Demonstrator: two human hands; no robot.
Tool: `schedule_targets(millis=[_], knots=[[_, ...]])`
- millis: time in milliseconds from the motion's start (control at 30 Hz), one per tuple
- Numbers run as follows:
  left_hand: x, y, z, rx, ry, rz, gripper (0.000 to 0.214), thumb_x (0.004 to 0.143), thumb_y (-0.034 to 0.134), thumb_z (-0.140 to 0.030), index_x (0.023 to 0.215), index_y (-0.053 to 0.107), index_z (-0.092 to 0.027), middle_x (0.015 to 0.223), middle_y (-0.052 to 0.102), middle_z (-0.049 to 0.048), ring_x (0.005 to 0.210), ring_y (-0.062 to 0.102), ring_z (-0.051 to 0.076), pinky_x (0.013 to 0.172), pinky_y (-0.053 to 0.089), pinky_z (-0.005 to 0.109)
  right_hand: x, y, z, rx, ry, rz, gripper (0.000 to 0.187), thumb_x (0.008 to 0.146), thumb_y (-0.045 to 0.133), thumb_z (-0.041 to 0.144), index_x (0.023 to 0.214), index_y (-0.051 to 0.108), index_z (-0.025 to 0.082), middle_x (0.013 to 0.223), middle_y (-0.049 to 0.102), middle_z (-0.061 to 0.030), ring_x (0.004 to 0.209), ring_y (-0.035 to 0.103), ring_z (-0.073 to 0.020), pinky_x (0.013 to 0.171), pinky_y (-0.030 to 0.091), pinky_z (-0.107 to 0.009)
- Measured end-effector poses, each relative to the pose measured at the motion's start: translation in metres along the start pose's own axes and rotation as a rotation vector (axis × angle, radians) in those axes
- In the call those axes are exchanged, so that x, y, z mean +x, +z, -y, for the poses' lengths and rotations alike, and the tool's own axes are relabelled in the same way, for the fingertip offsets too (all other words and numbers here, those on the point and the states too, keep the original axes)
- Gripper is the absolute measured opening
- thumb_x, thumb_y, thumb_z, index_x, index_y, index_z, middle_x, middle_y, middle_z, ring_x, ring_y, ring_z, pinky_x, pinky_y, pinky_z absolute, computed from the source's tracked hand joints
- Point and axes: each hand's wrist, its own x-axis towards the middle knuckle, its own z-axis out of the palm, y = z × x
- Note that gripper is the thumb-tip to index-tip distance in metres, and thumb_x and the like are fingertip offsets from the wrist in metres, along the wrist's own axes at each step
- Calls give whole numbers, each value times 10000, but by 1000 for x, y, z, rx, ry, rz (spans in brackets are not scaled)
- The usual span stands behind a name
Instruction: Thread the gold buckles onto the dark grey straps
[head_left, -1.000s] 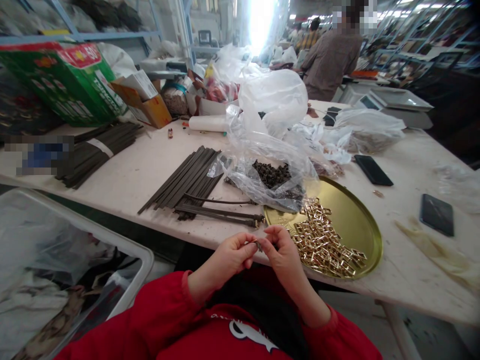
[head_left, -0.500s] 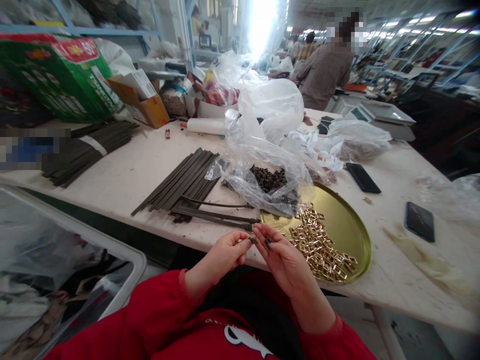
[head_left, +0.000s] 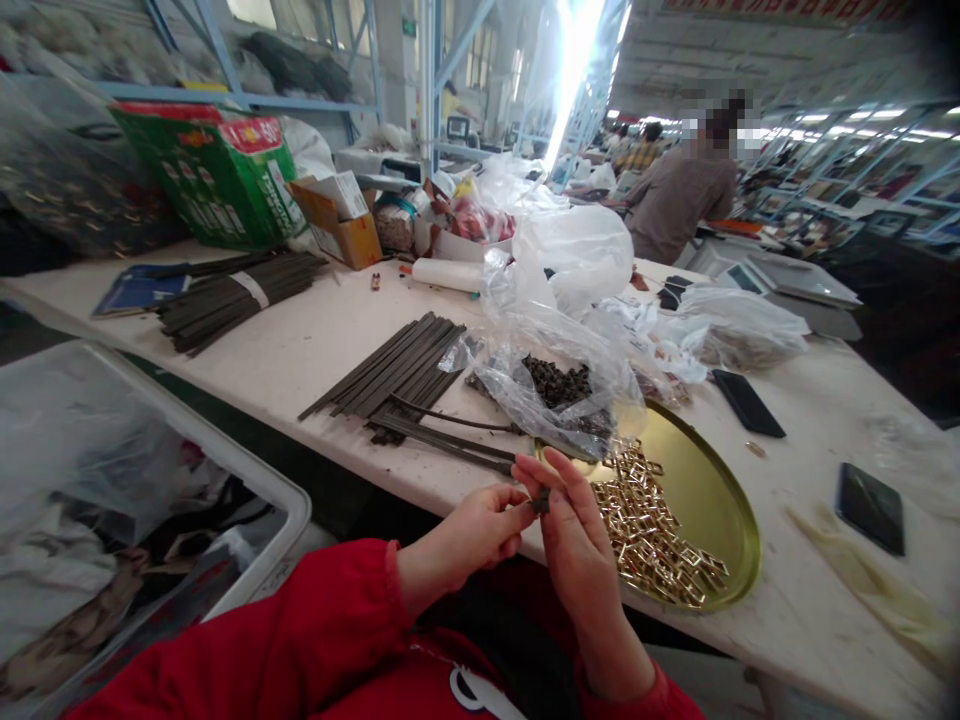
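My left hand (head_left: 480, 530) and my right hand (head_left: 574, 525) meet at the table's near edge, fingertips pinched together on a small dark metal piece (head_left: 540, 500). Just right of them a round gold tray (head_left: 712, 500) holds a heap of several gold buckles (head_left: 645, 520). Behind the hands a clear plastic bag (head_left: 555, 385) holds small dark parts. Dark straps (head_left: 397, 370) lie fanned on the white table (head_left: 300, 350), a few reaching toward my hands.
A second bundle of dark strips (head_left: 232, 295) lies far left by a green box (head_left: 217, 170). Two phones (head_left: 746, 400) (head_left: 870, 505) lie at right. A bin lined with plastic (head_left: 112, 500) stands at my left. A person (head_left: 679, 200) stands beyond the table.
The view has tilted up and shifted. My hands stay together on the small piece; the right hand's fingers have closed over it from above.
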Motion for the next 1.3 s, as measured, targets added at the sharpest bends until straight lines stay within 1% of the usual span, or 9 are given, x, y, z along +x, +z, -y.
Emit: schedule_targets(millis=[167,333,500,633,733,867,1000,1100,1300], knots=[[-5,2,-4,6,20,-13,424,731,510,-584,828,462,-175,390,352,-120,306,215,28,318,135,156,2,-2,2,-184,-63,2,261,899,407,307,1137,507,271,1088,607,-41,1027,550,-181,923,389,-388],[-5,1,-5,28,57,-87,331,744,544,-479,785,481,-156,400,369,-111,336,258,20,355,147,150,1,-8,-5,-479,-162,-152,169,819,536,348,815,621,202,813,589,-22,784,543,-161,750,433,-316],[20,5,-1,-18,116,-146,205,772,508,-361,752,458,-163,400,386,-101,319,258,26,335,160,152,21,-10,-26,-6,130,-335,233,816,512,409,865,605,201,837,611,-9,736,559,-127,699,452,-281],[38,2,1,-98,104,-136,197,774,515,-359,770,452,-172,410,385,-107,291,223,19,307,129,146,39,-24,-18,83,99,-403,184,765,593,357,869,614,207,795,622,12,725,567,-95,700,449,-236],[36,-7,1,-157,113,-91,221,758,557,-370,782,461,-172,420,384,-111,291,211,8,307,112,131,24,-45,-4,17,61,-384,163,759,613,332,870,625,213,763,630,18,690,571,-80,684,452,-216],[27,-13,-10,-199,109,-73,212,757,578,-349,767,459,-175,423,382,-107,288,216,6,300,115,123,-36,-73,0,-186,229,-210,183,779,593,345,869,638,191,722,657,-17,666,606,-122,665,489,-257],[20,-4,-22,-169,107,-42,203,763,589,-333,765,459,-177,420,382,-107,283,218,6,293,125,118,-90,-87,-28,-584,369,89,251,858,438,298,957,630,171,886,688,-86,812,645,-194,741,513,-337],[14,6,-21,-145,110,-21,200,767,588,-326,758,459,-174,417,377,-107,288,214,5,294,132,114,-95,-84,-63,-1191,264,351,373,840,328,89,1095,588,173,1063,646,-82,950,604,-158,831,472,-286],[-11,14,-15,-134,135,-36,211,755,604,-338,787,471,-177,420,384,-102,296,213,6,294,127,110,-65,-61,-129,-1558,321,512,193,828,467,97,899,646,88,983,640,-149,1046,531,-258,938,352,-461]])
